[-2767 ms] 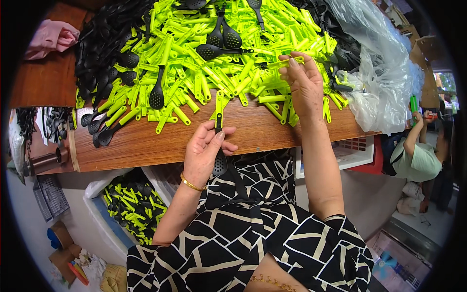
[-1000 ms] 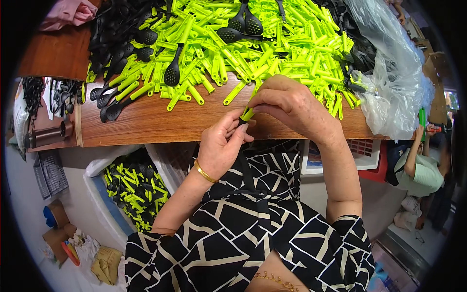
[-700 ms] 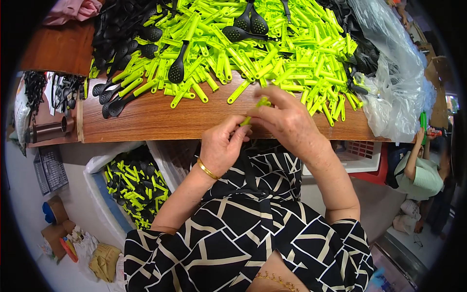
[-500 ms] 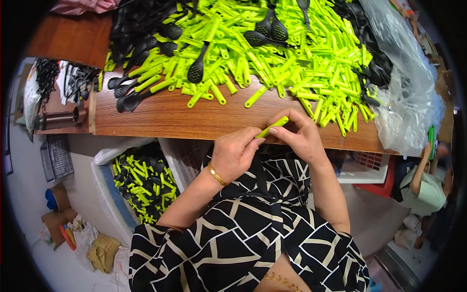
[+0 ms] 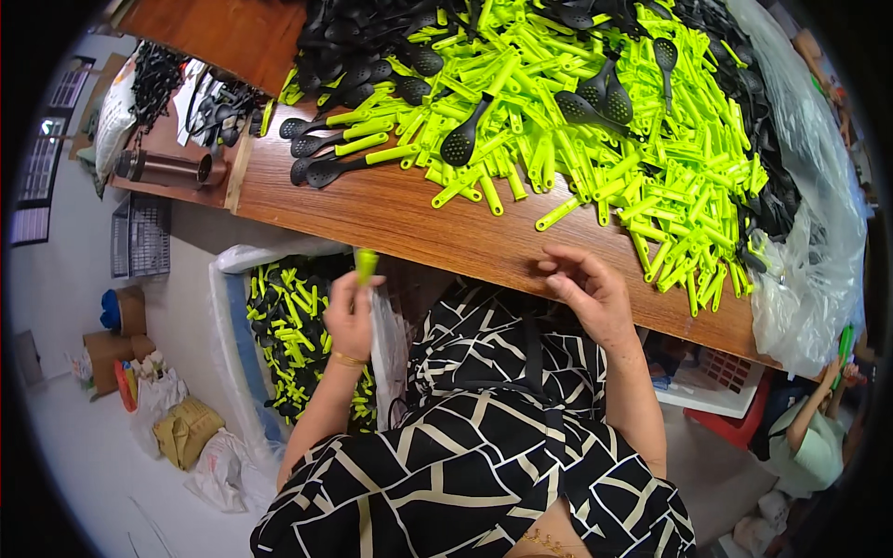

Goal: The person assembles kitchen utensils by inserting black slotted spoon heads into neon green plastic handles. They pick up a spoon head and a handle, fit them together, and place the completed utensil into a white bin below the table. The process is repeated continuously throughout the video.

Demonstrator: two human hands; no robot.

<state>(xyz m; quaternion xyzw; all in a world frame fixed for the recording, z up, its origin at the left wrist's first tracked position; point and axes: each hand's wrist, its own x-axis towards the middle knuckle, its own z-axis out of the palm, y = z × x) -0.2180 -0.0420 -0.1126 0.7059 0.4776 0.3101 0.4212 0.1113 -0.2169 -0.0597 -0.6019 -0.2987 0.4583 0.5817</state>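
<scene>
My left hand point(image 5: 348, 321) is closed around a lime-green handle point(image 5: 367, 264), held beside the table's front edge and over the inner side of a lined bin point(image 5: 223, 288). One end of the handle sticks up past my fingers; the rest is hidden in the grip. My right hand point(image 5: 591, 296) hovers at the table edge with fingers apart and curled, holding nothing. In front of it lies a loose green handle point(image 5: 560, 214). Beyond spreads a heap of green handles point(image 5: 549, 139). Black slotted spoons point(image 5: 459, 145) lie on it, some fitted with green handles.
The bin on my left holds many green and black pieces point(image 5: 296, 321). Black spoon heads point(image 5: 344, 28) pile up at the table's far left. Clear plastic sheeting point(image 5: 800, 186) drapes the right side. A brown cylindrical flask point(image 5: 167, 169) lies left. Another person point(image 5: 809, 437) is at far right.
My hands have parted: the left carried the green handle left toward the bin, while the right let go and stayed near the table edge. The view has turned left.
</scene>
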